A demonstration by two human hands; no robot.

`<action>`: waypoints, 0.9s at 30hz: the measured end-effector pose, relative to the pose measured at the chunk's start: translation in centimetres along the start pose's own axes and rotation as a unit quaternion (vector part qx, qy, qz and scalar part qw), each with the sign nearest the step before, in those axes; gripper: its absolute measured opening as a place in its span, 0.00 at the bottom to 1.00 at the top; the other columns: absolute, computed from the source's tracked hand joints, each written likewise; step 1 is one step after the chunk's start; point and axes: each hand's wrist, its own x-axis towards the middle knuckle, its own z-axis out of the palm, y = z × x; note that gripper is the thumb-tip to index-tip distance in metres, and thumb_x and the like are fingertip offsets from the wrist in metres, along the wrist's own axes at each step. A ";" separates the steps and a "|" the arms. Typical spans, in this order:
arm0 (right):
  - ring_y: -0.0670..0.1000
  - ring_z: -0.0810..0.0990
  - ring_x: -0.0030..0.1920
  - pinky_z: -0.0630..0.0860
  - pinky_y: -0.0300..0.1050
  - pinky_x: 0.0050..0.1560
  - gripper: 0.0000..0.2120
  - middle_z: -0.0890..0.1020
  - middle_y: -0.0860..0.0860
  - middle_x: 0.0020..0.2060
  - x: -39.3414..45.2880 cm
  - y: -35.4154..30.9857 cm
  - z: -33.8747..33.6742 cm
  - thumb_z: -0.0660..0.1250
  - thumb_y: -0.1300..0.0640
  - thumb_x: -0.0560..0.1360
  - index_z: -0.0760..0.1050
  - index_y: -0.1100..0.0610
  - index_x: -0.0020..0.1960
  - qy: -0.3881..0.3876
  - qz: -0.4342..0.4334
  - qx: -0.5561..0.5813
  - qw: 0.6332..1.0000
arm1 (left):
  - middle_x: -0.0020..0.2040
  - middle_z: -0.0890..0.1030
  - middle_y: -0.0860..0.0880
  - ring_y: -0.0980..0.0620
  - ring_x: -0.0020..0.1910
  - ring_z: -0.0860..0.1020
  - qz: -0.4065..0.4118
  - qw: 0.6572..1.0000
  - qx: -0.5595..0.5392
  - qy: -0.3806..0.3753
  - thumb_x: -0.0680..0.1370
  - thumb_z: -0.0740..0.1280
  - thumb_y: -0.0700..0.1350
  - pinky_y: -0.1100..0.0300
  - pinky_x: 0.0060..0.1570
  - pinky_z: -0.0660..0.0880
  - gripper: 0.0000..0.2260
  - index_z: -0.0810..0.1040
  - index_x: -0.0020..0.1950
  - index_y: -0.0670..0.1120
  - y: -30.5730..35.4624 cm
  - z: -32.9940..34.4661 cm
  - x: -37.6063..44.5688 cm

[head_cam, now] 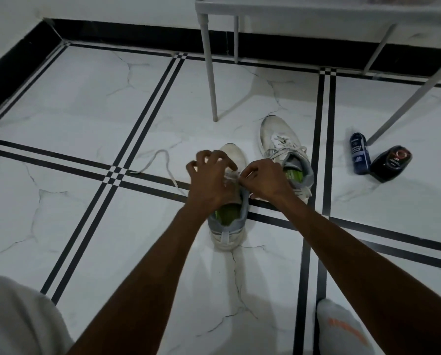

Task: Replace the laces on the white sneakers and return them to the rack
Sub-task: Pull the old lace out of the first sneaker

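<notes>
Two white sneakers with grey collars and green insoles stand on the tiled floor. The near sneaker (228,226) points away from me, and both hands work over its tongue. My left hand (210,176) has its fingers curled above the eyelets, pinching the white lace (163,162), whose loose end trails left across the floor. My right hand (264,179) pinches the lace at the tongue's right side. The far sneaker (283,147) stands to the right, laced with its ends loose. The eyelets under my hands are hidden.
A white rack (209,73) on thin legs stands behind the shoes by the black skirting. A dark blue bottle (359,156) and a black round-topped bottle (391,162) lie on the floor at right. My sock-clad foot (342,329) is at bottom right, my knee (17,316) bottom left.
</notes>
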 end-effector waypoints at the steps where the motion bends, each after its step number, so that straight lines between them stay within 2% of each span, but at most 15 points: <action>1: 0.53 0.85 0.36 0.84 0.56 0.40 0.08 0.86 0.53 0.39 0.0 -0.2 0.0 0.76 0.54 0.68 0.83 0.56 0.45 -0.001 0.005 0.002 1.000 | 0.65 0.74 0.53 0.44 0.69 0.65 0.011 0.999 0.040 -0.004 0.70 0.73 0.51 0.45 0.63 0.60 0.17 0.80 0.58 0.53 0.4 0.5 -0.2; 6: 0.55 0.85 0.33 0.83 0.57 0.33 0.14 0.84 0.56 0.39 -0.3 -0.1 0.0 0.77 0.56 0.67 0.74 0.56 0.47 0.004 0.041 0.044 0.998 | 0.57 0.82 0.53 0.45 0.64 0.72 0.034 0.995 0.058 0.068 0.76 0.70 0.49 0.44 0.60 0.65 0.06 0.86 0.46 0.50 -0.2 1.9 -0.2; 7: 0.55 0.85 0.33 0.83 0.58 0.33 0.14 0.84 0.56 0.39 -0.4 -0.1 -0.1 0.77 0.56 0.68 0.74 0.56 0.47 0.005 0.046 0.049 0.998 | 0.56 0.82 0.54 0.46 0.63 0.73 -0.008 0.993 0.037 0.109 0.75 0.71 0.48 0.46 0.59 0.67 0.04 0.85 0.45 0.51 -0.8 1.5 -0.1; 8: 0.56 0.84 0.33 0.83 0.58 0.33 0.14 0.83 0.57 0.39 -0.4 0.0 -0.2 0.76 0.57 0.68 0.73 0.56 0.47 0.007 0.052 0.055 0.997 | 0.55 0.81 0.54 0.47 0.61 0.74 -0.099 0.980 -0.008 0.174 0.75 0.71 0.49 0.48 0.56 0.69 0.03 0.85 0.45 0.52 -1.8 0.4 0.3; 10: 0.56 0.84 0.34 0.83 0.59 0.35 0.14 0.83 0.57 0.38 -0.5 -0.1 -0.6 0.76 0.56 0.67 0.73 0.55 0.46 0.009 0.053 0.060 0.997 | 0.56 0.80 0.49 0.44 0.61 0.75 -0.319 0.890 -0.114 0.305 0.75 0.72 0.48 0.47 0.55 0.74 0.03 0.84 0.46 0.50 -4.4 -3.2 1.0; 11: 0.55 0.84 0.35 0.83 0.58 0.37 0.13 0.83 0.56 0.38 -0.4 -0.1 -0.7 0.76 0.55 0.65 0.74 0.54 0.44 0.010 0.049 0.052 0.997 | 0.57 0.80 0.47 0.43 0.62 0.74 -0.389 0.857 -0.119 0.316 0.76 0.71 0.47 0.46 0.57 0.75 0.04 0.84 0.48 0.49 -5.8 -4.4 1.0; 12: 0.55 0.84 0.36 0.83 0.58 0.39 0.11 0.84 0.54 0.37 -0.2 -0.2 -0.7 0.75 0.54 0.63 0.75 0.53 0.41 0.008 0.042 0.046 0.998 | 0.59 0.79 0.46 0.42 0.64 0.73 -0.415 0.852 -0.091 0.307 0.76 0.71 0.47 0.47 0.59 0.73 0.06 0.83 0.51 0.49 -6.7 -5.4 1.0; 13: 0.55 0.84 0.37 0.83 0.58 0.40 0.09 0.84 0.53 0.37 -0.2 -0.1 -0.7 0.74 0.54 0.61 0.76 0.52 0.39 0.006 0.039 0.041 0.998 | 0.60 0.78 0.46 0.42 0.64 0.72 -0.394 0.866 -0.068 0.300 0.76 0.71 0.48 0.51 0.59 0.70 0.08 0.82 0.53 0.48 -6.8 -5.4 0.8; 15: 0.53 0.84 0.38 0.84 0.57 0.41 0.05 0.84 0.51 0.35 0.0 0.0 -0.6 0.73 0.54 0.61 0.78 0.51 0.36 0.001 0.037 0.033 0.999 | 0.60 0.77 0.46 0.45 0.62 0.71 -0.250 0.922 -0.081 0.284 0.75 0.72 0.49 0.56 0.55 0.65 0.14 0.78 0.58 0.48 -5.0 -4.1 0.1; 17: 0.52 0.84 0.37 0.84 0.56 0.41 0.03 0.84 0.49 0.34 -0.1 -0.2 -0.6 0.73 0.56 0.64 0.80 0.51 0.35 -0.005 0.017 0.011 1.000 | 0.58 0.78 0.48 0.47 0.60 0.71 -0.088 0.974 -0.112 0.178 0.74 0.75 0.50 0.55 0.55 0.67 0.16 0.78 0.59 0.48 -2.4 -1.9 -0.5; 19: 0.52 0.84 0.37 0.84 0.55 0.43 0.04 0.85 0.49 0.34 -0.2 -0.5 -0.7 0.74 0.57 0.67 0.81 0.50 0.34 -0.004 0.001 -0.014 1.000 | 0.57 0.80 0.51 0.47 0.59 0.72 0.010 0.997 -0.050 0.059 0.73 0.75 0.51 0.53 0.53 0.66 0.13 0.81 0.55 0.50 -0.7 -0.3 -0.4; 22: 0.52 0.84 0.37 0.83 0.51 0.46 0.04 0.85 0.49 0.35 -0.2 -0.7 -0.7 0.74 0.54 0.68 0.82 0.50 0.35 -0.003 -0.012 -0.046 0.999 | 0.53 0.82 0.51 0.46 0.57 0.73 0.032 0.999 0.014 0.026 0.76 0.71 0.47 0.54 0.51 0.61 0.06 0.83 0.52 0.48 0.5 1.1 -0.2; 24: 0.52 0.84 0.36 0.83 0.50 0.46 0.04 0.85 0.49 0.34 -0.4 -0.6 -0.5 0.75 0.54 0.67 0.82 0.51 0.35 -0.002 -0.005 -0.042 0.999 | 0.49 0.82 0.51 0.46 0.54 0.74 0.041 0.998 0.030 0.046 0.77 0.69 0.44 0.53 0.51 0.62 0.03 0.83 0.47 0.49 0.5 1.2 -0.6; 25: 0.52 0.84 0.36 0.83 0.51 0.45 0.03 0.85 0.50 0.33 -0.4 -0.5 -0.4 0.75 0.56 0.66 0.82 0.52 0.35 0.000 -0.001 -0.035 0.999 | 0.47 0.82 0.51 0.46 0.53 0.74 0.013 0.996 0.017 0.086 0.76 0.69 0.42 0.54 0.50 0.62 0.03 0.83 0.46 0.48 0.0 0.9 -0.6; 27: 0.51 0.84 0.37 0.83 0.51 0.45 0.01 0.84 0.50 0.33 -0.4 -0.4 -0.4 0.74 0.58 0.65 0.82 0.54 0.36 0.002 0.003 -0.036 0.999 | 0.46 0.82 0.48 0.47 0.50 0.76 -0.141 0.961 -0.070 0.228 0.77 0.69 0.42 0.59 0.49 0.65 0.02 0.81 0.45 0.46 -1.8 -0.6 -0.1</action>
